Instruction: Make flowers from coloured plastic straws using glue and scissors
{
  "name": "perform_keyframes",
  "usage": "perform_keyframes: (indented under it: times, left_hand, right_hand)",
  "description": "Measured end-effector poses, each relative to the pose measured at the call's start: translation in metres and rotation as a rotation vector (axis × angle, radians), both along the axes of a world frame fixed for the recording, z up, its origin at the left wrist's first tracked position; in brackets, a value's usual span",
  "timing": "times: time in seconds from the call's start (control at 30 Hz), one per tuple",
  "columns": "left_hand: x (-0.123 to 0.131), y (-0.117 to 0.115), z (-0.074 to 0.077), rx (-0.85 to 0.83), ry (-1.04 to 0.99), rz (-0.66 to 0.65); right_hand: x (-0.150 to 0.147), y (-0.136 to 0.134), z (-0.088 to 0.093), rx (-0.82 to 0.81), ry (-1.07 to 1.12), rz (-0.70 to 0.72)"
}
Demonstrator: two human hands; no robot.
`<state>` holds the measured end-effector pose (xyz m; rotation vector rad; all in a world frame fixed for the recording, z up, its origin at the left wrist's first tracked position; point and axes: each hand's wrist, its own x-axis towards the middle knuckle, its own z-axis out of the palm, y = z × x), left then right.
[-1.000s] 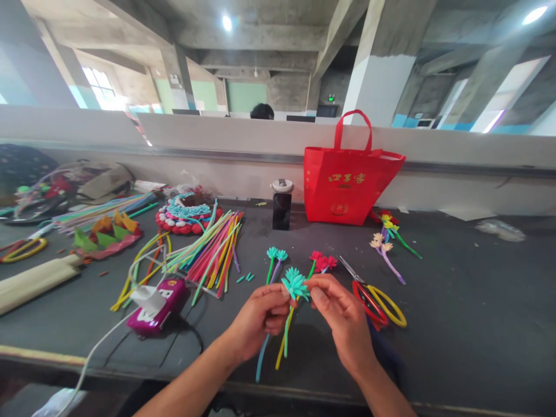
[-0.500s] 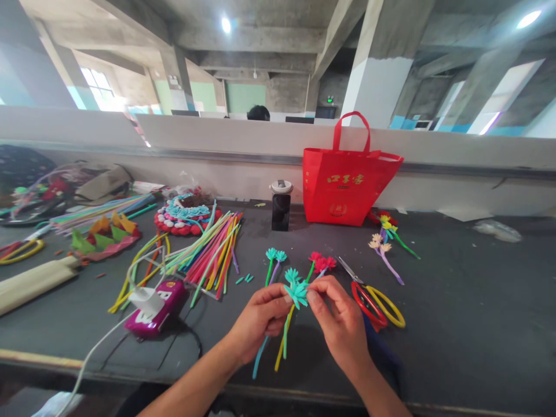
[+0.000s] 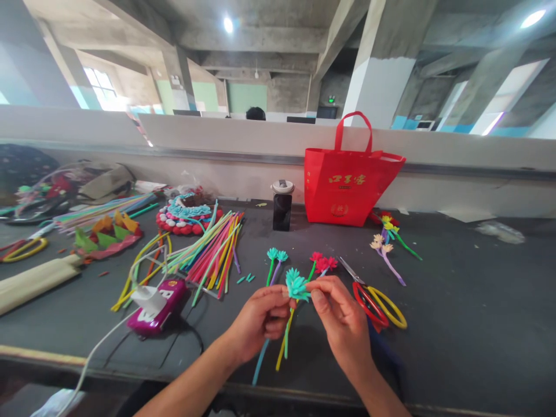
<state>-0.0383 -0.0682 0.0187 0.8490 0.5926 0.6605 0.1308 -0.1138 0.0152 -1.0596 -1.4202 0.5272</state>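
Between my hands is a turquoise pipe-cleaner flower [image 3: 296, 285], its petals spread. My left hand [image 3: 260, 321] pinches it from the left, with blue, yellow and green stems hanging below. The thumb and index finger of my right hand [image 3: 341, 318] are closed on a petal at its right side. Just beyond lie a pair of small turquoise flowers [image 3: 277, 255] and red flowers [image 3: 323, 263] on stems. Scissors [image 3: 369, 295] with red and yellow handles rest right of my right hand.
A bundle of coloured pipe cleaners [image 3: 212, 249] and a purple power strip [image 3: 158, 310] with a white plug are on the left. A red bag [image 3: 351, 188] and a dark phone [image 3: 282, 211] stand at the back. Peach flowers [image 3: 382, 246] lie at the right.
The turquoise flower heads in my hands now overlap as one cluster, where two showed before. My fingers have shifted slightly around them. The view has moved a little.
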Motion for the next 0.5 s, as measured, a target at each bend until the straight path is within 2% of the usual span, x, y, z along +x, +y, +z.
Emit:
perform_keyframes:
  times: [0.23, 0.4, 0.5]
  left_hand:
    - [-0.0024, 0.0021, -0.0041, -0.064, -0.051, -0.046]
    - [-0.0013, 0.0018, -0.0043, -0.064, -0.035, -0.090]
    - [-0.0006, 0.0007, -0.0031, -0.043, -0.012, -0.080]
  right_hand:
    - [0.0023, 0.0022, -0.0010, -0.017, 0.066, 0.046]
    - [0.0028, 0.0026, -0.0021, -0.003, 0.040, 0.060]
    - [0.0015, 0.0019, -0.0019, 0.024, -0.025, 0.023]
